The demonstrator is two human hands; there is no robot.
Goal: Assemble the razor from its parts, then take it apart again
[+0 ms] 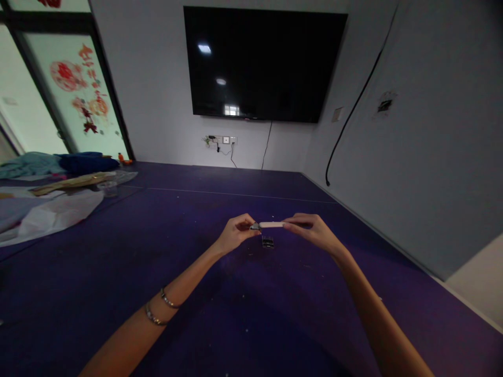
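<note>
My two hands meet above a dark purple table (pixel 118 272). My right hand (pixel 310 230) pinches one end of a slim white stick-like object (pixel 272 224) held level. My left hand (pixel 234 233) is closed in a pinch on a small grey metallic part (pixel 254 226) at the stick's other end. Just below the stick, a small dark metal piece (pixel 268 241) lies on the table. Two bracelets (pixel 161 309) sit on my left forearm.
A large black screen (pixel 263 63) hangs on the far wall above wall sockets (pixel 222 140). Blue cloth (pixel 86 161), white plastic sheeting (pixel 51 214) and a long wooden piece (pixel 74 182) lie at the table's far left. A grey wall (pixel 424 157) borders the right side.
</note>
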